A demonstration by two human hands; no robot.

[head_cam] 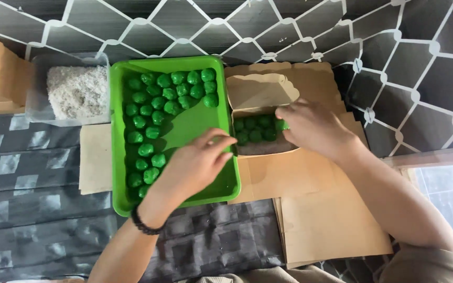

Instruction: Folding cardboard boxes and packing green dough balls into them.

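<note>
Green balls (pixel 159 105) in tray (pixel 119 131) | left hand (pixel 197 165) over tray, grip unclear | right hand (pixel 313 128) pinching ball (pixel 281 124) in box (pixel 263 94)

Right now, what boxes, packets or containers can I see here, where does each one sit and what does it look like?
Brown cardboard box: right of the tray, lid open, green balls inside, right hand at it.
Green plastic tray: centre, rectangular, holding green balls; left hand over it.
Clear tub: upper left, white shreds inside.
Flat brown box blanks: stacked lower right.

bare forearms, black beaded bracelet (pixel 145 225) on left wrist
</note>
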